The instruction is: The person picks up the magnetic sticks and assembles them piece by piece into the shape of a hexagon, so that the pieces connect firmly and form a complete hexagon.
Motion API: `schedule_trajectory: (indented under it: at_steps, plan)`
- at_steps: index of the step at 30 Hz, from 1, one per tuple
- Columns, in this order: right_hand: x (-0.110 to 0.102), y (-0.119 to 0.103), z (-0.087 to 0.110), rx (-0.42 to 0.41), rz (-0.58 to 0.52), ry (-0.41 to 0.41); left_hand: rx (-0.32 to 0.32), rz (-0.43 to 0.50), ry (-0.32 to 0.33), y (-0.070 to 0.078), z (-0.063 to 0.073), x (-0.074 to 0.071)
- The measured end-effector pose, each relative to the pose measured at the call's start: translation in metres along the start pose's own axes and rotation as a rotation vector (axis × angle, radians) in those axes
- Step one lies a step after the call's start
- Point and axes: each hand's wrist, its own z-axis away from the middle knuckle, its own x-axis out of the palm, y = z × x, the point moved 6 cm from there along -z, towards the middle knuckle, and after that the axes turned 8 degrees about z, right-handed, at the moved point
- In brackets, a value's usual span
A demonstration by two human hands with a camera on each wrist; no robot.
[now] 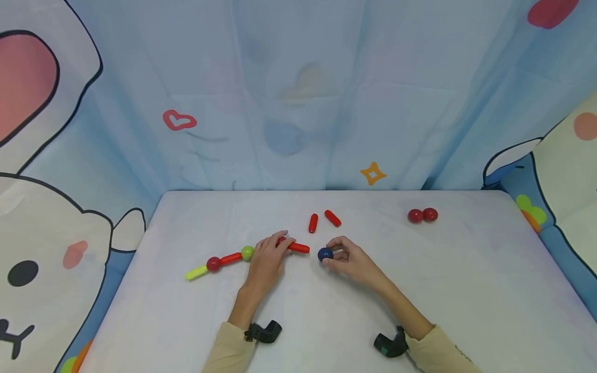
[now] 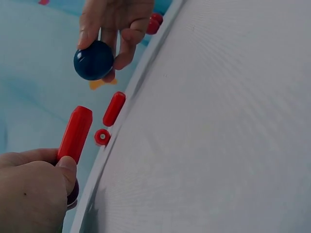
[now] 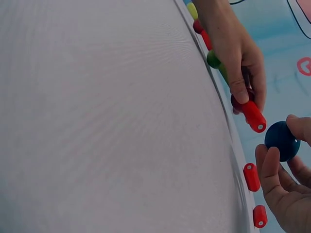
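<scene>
A joined chain of balls and rods runs along the table's left half: a yellow-green rod, a red ball, a red rod, a green ball, then a stretch partly hidden under my left hand. That hand grips the chain's right end around a dark red ball, and a red rod sticks out past its fingers. To the right, my right hand pinches a dark blue ball between thumb and fingers. The ball and the rod's tip are apart.
Two loose red rods, one upright in view and one slanted, lie beyond the hands. Farther right, two red balls sit side by side near the back edge of the white table. A printed blue curtain hangs behind.
</scene>
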Motion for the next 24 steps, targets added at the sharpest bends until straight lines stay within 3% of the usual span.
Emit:
schedule_trajectory:
  at_steps: [15, 24]
  plan:
    - [-0.004, 0.003, -0.001, 0.052, 0.075, 0.075, 0.014, 0.022, -0.001, 0.009, -0.001, 0.000]
    - [-0.006, 0.004, -0.002, 0.065, 0.107, 0.084, 0.012, 0.024, -0.040, 0.016, -0.001, 0.001]
